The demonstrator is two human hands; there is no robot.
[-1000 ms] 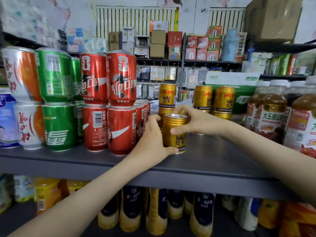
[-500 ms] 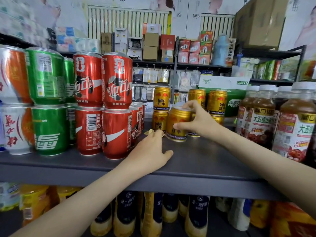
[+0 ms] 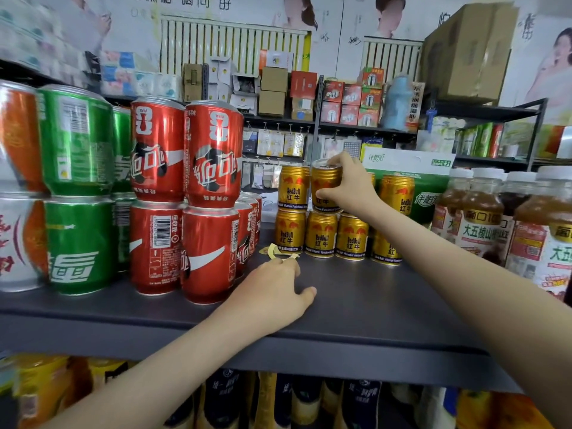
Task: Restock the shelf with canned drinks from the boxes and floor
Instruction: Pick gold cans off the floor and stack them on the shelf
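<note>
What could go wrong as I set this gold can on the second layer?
1. The gold can in your right hand is over the lower gold cans; landing off-centre on a rim, it could slip and topple neighbours.
2. The brown bottles appear close beside your right arm; drawing back could nudge them.
3. Your left hand rests on the shelf beside the stacked red cans; a bump might tip them.

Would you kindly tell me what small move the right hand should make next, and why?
Probably settle the gold Red Bull can squarely onto the bottom-row can beneath and let go: the right hand grips it at second-tier level, beside an already stacked can.
</note>
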